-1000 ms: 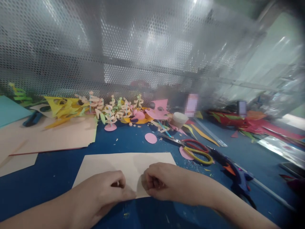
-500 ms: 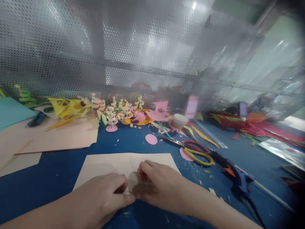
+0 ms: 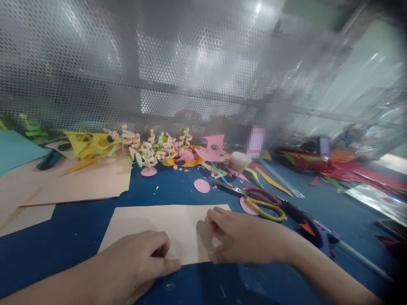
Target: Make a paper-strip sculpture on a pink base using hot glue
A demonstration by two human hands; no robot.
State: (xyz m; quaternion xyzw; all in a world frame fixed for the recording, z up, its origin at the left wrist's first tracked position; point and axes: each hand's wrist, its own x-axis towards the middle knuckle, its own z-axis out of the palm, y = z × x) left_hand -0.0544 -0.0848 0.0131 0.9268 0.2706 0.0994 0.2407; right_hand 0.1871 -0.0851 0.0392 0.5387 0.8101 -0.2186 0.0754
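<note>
A cream sheet of paper (image 3: 186, 228), seemingly folded, lies flat on the blue table in front of me. My left hand (image 3: 143, 258) rests on its near left part, fingers curled and thumb along the near edge, closed on the paper. Farther right, my right hand (image 3: 235, 239) has bent fingers over the sheet and its thumb side at the near edge, gripping there. The undersides of both hands are hidden. Just beyond the paper lie a pink paper disc (image 3: 202, 186) and scissors (image 3: 263, 203) with red and yellow handles, resting partly over another pink disc (image 3: 248, 205).
To the right lies a blue glue gun (image 3: 318, 235) with a white stick. Stacked coloured sheets (image 3: 85, 180) are at left. Curled paper pieces (image 3: 159, 148), pink and yellow offcuts and a white cup (image 3: 240, 162) line the back, before a perforated metal panel (image 3: 190, 63).
My right hand has slid rightward along the paper's near edge, away from my left hand, baring more of the sheet between them. My left hand has stayed in place.
</note>
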